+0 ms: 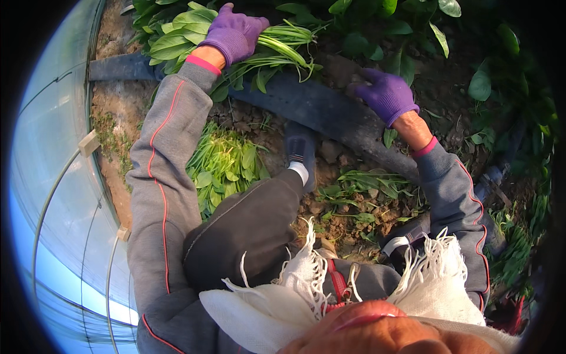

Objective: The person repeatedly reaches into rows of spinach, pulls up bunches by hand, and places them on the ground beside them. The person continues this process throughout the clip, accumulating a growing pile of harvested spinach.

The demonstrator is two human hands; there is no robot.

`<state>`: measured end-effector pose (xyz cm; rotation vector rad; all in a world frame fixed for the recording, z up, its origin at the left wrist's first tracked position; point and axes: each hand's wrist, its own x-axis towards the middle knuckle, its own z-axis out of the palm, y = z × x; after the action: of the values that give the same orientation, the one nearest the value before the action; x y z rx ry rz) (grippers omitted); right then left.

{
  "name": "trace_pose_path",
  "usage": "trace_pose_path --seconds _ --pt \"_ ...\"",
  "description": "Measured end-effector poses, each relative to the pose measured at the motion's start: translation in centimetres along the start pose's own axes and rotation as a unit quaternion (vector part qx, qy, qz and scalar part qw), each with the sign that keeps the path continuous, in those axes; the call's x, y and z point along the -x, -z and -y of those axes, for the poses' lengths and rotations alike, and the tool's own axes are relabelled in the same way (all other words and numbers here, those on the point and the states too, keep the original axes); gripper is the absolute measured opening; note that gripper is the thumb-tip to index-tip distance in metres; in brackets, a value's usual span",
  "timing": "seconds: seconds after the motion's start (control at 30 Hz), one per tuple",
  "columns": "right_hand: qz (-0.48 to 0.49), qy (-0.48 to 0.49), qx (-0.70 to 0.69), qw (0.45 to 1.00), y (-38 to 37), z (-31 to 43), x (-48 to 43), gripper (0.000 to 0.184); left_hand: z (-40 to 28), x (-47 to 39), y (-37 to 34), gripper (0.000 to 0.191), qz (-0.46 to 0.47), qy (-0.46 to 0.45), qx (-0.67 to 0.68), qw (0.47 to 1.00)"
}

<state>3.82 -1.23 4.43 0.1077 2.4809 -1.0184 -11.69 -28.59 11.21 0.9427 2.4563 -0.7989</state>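
Observation:
My left hand (236, 35), in a purple knit glove, is closed over a bunch of leafy greens that look like spinach (188, 37). Broad leaves spread to the left of the grip, and pale stems with root ends stick out to the right. My right hand (387, 95), gloved the same way, hovers over the shaded soil right of those stem ends. Its fingertips are blurred and dark, so whether they pinch anything is unclear. Beneath both hands runs a dark flat hose or strip (327, 106) across the ground.
Cut greens lie in a pile (225, 163) beside my left leg. Loose leaves (373, 183) are scattered on cloddy soil between my feet. Growing plants (402, 26) fill the far side. Clear plastic sheeting (57, 101) with curved rods walls the left. My shoe (300, 146) stands near the strip.

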Motion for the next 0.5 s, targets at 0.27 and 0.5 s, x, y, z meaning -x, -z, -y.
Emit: trace_pose_path --seconds 0.27,0.5 --pt "0.088 0.027 -0.172 0.981 3.9 -5.4 17.7 0.052 4.9 9.2 -1.6 0.046 -0.216 0.002 0.474 0.853" --pt "0.275 0.101 0.134 0.947 -1.8 -6.4 26.2 0.050 2.6 15.2 -10.3 0.034 -0.362 -0.033 0.836 0.412"
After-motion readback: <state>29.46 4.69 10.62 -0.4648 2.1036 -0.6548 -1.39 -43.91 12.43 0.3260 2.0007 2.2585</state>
